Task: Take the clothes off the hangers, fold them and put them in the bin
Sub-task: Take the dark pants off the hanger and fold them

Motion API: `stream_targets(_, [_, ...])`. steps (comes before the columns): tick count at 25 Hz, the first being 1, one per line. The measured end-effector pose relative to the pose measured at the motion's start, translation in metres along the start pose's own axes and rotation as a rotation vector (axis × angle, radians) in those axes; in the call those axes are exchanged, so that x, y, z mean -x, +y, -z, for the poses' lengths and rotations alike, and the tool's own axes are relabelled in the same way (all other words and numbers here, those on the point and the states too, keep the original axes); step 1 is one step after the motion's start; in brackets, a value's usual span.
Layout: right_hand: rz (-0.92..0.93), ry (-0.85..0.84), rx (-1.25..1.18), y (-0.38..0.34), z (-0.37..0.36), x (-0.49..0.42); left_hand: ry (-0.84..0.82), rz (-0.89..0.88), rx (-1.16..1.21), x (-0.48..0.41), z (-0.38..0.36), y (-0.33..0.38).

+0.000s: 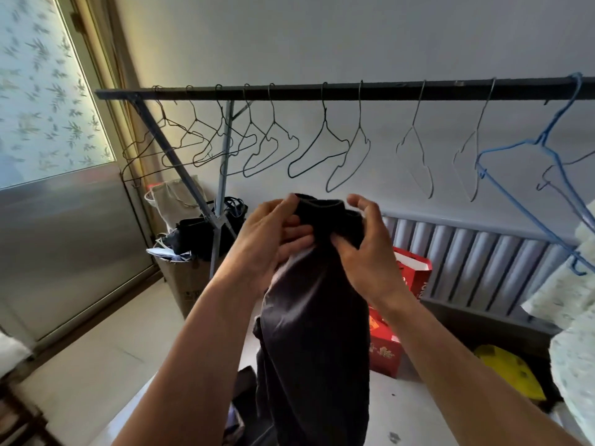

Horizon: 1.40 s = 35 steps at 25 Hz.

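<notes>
Both forearms reach up from 6 o'clock toward the middle of the view, where a dark garment [315,317] hangs in a long bunched column down to the bottom edge. Its upper hem is held between the two hands, clear of every hanger. The left hand [273,233] has a closed grip on the hem, thumb up at the top and fingers curled into the cloth. The right hand [363,243] pinches the fabric with its thumb from the 3 o'clock side, its other fingers arched over the top edge.

Just beyond, on the floor at 4 o'clock, stand red gift bags [413,272], and a yellow item [508,371] lies further toward 4 o'clock. At 9 o'clock a cardboard box [186,284] holds dark things.

A ribbed radiator [483,252] runs along the wall at 3 o'clock. Above, a dark rail [322,91] crosses from 10 to 2 o'clock and carries a row of bare wire hangers [318,146]. A blue hanger [531,146] hangs at 2 o'clock, with a pale printed garment [573,317] by its lower end. A patterned window [42,91] fills 10 o'clock.
</notes>
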State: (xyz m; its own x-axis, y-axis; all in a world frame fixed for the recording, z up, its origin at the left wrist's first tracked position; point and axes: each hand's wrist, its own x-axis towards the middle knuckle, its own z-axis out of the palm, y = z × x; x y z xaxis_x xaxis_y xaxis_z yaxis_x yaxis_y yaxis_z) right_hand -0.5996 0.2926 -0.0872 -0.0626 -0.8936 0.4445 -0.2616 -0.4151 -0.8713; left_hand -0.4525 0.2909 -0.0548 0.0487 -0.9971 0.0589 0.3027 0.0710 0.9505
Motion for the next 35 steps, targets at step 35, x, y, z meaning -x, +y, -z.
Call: stream_targets(35, [-0.010, 0.299, -0.631, -0.038, 0.058, -0.048, -0.077, 0.242, -0.131, -0.023, 0.047, -0.126])
